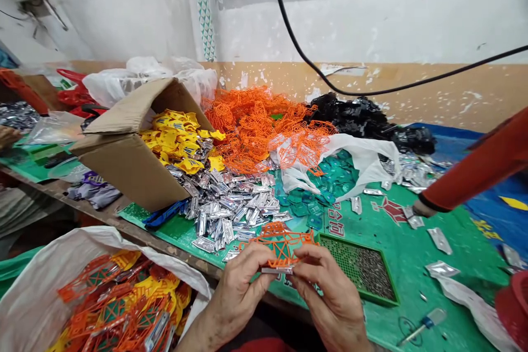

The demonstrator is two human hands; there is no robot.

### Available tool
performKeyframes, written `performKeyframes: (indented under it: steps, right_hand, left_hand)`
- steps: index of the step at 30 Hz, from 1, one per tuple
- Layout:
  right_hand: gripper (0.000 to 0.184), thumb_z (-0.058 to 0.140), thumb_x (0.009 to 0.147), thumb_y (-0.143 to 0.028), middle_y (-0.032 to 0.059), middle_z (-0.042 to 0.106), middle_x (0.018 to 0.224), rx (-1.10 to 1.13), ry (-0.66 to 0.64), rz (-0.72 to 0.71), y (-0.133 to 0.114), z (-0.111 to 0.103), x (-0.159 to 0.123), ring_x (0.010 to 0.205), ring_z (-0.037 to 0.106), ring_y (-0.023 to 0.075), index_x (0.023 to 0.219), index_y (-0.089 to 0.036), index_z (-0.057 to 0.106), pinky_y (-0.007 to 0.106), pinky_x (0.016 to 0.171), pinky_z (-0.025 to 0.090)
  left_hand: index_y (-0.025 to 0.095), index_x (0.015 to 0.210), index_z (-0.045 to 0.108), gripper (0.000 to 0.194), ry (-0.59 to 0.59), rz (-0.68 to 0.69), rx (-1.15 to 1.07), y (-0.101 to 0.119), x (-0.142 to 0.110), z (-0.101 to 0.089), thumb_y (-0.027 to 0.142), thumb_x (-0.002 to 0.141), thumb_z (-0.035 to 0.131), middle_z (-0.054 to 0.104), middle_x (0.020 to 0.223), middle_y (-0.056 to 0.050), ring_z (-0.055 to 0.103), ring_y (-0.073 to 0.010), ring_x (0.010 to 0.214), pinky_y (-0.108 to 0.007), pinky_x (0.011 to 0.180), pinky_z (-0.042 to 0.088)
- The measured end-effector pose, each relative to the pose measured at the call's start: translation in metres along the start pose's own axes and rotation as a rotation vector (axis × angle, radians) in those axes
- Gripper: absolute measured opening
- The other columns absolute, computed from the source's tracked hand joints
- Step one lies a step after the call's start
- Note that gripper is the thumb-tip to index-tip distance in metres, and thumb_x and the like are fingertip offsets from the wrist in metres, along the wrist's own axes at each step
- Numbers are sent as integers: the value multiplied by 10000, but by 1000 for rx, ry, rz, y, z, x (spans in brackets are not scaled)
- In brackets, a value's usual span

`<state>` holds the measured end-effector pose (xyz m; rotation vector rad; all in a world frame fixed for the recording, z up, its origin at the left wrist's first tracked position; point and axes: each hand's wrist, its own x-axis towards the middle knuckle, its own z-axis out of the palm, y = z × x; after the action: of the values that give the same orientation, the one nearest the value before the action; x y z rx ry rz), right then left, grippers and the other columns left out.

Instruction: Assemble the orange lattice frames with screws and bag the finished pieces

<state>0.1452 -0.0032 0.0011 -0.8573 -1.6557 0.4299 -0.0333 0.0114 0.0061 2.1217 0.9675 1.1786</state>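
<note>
Both my hands hold an orange plastic lattice frame (284,242) in front of me, above the table's near edge. My left hand (241,291) pinches its left side with thumb and fingers. On the other side, my right hand (330,291) grips it near the lower right corner. A shiny silver plate (274,270) lies along the frame's lower edge, between the fingertips of both hands. Just beyond them is a pile of similar silver plates (231,203). To the right of the frame sits a green tray (344,247) with many small dark metal pieces in it.
A cardboard box (127,170) holds yellow parts (177,137). Behind are piled orange frames (256,121), teal parts (303,206) and black parts (350,113). A white sack (82,253) stands at lower left. A screwdriver (427,324) lies right; a red tubular shape (478,165) slants in.
</note>
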Motion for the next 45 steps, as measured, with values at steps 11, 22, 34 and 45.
performKeyframes:
  steps: [11, 22, 34, 45]
  right_hand:
    - [257, 562, 839, -16, 53, 622, 927, -2, -32, -52, -14, -7, -4, 804, 672, 109, 976, -222, 632, 160, 700, 554]
    - [195, 564, 848, -29, 50, 633, 828, -11, 14, -84, -20, -9, -3, 735, 656, 103, 934, -187, 640, 156, 645, 534]
    - [150, 552, 879, -74, 42, 629, 843, 3, 24, -67, -15, -9, -5, 743, 649, 99, 934, -195, 623, 173, 642, 538]
    - [168, 564, 864, -59, 41, 641, 855, 57, 15, -46, -9, -7, -10, 773, 639, 105, 941, -187, 641, 186, 669, 538]
  left_hand:
    - [167, 1054, 578, 243, 28, 211, 118, 2, -10, -3, 35, 865, 502, 647, 956, -62, 630, -127, 925, -194, 837, 507]
    - [144, 1052, 584, 295, 40, 305, 220, 6, -8, 0, -13, 832, 465, 661, 956, -81, 642, -131, 927, -194, 849, 521]
    - [178, 1048, 580, 226, 34, 316, 290, 2, -9, -2, 65, 878, 481, 691, 929, -80, 671, -157, 894, -238, 786, 563]
    - [153, 1011, 597, 191, 9, 350, 340, 2, -8, -5, 74, 889, 473, 688, 915, -84, 667, -146, 889, -205, 787, 545]
